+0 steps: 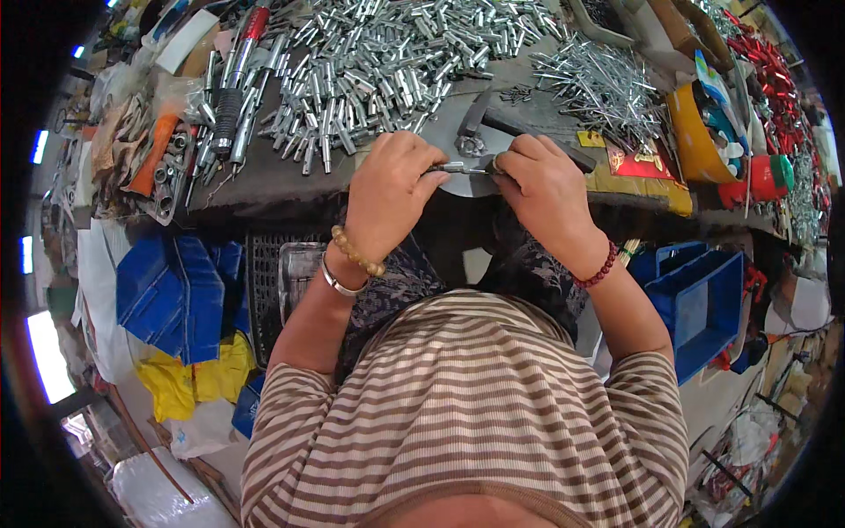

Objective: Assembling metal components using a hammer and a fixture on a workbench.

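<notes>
My left hand [389, 195] and my right hand [543, 189] meet at the near edge of the workbench [264, 180]. Between their fingertips they pinch a small silver metal sleeve part [464, 167], held level over a round grey metal plate [471, 185]. A hammer [486, 123] lies just beyond the hands, its head next to the held part. A large heap of similar silver sleeves [387, 62] covers the bench behind my left hand. A pile of thin silver pins [598, 84] lies behind my right hand.
A row of larger metal tools [224, 106] lies on the bench's left. A yellow container [695, 132] and red parts [770, 66] sit at the right. Blue bins [700, 304] stand below right, blue trays [176, 295] and a yellow bag [189, 378] below left.
</notes>
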{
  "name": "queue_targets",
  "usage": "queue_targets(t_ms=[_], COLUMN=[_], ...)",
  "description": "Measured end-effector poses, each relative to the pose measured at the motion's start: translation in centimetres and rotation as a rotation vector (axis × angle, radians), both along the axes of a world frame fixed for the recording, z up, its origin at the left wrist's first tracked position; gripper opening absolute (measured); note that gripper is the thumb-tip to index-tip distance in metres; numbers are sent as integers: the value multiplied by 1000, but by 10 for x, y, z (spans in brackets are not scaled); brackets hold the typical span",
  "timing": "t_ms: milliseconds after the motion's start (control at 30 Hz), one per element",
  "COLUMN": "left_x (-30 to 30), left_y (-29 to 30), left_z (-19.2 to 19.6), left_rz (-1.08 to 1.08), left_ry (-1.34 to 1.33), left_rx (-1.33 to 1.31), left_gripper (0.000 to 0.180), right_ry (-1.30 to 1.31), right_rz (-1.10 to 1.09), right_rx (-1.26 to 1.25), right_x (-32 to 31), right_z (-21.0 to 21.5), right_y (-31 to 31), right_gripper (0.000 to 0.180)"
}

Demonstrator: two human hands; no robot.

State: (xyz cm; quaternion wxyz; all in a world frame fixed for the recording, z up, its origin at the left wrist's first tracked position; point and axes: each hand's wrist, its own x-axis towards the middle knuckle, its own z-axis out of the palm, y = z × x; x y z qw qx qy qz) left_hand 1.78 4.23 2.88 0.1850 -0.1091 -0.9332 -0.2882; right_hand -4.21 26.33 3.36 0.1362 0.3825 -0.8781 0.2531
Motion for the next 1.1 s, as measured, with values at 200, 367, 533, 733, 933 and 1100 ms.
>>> queue_targets(t_ms=[200,367,533,733,933,1100], left_x=[-2,-5,-1,0,1,2], left_y=[4,1,0,-1,2,2], left_z=[-2,-5,-8,-14,-19,-16], left_rz=[17,-3,-7,13,-5,9], left_ry=[8,18,18,29,-12,-53], left_rx=[85,81,85,150,257,270], left_gripper=[17,13,10,9,9,9], right_ry=[22,26,-4,-5,-51,-58], right_rz=[36,46,68,96,121,122], right_rx=[-29,-60,-61,-66,-93,-69], right_x=[-3,-6,-8,-10,-12,-12], right_z=[-2,-6,-7,-8,-10,-9], right_y=[2,1,3,2,-4,-3], right_gripper=[21,20,20,18,17,18])
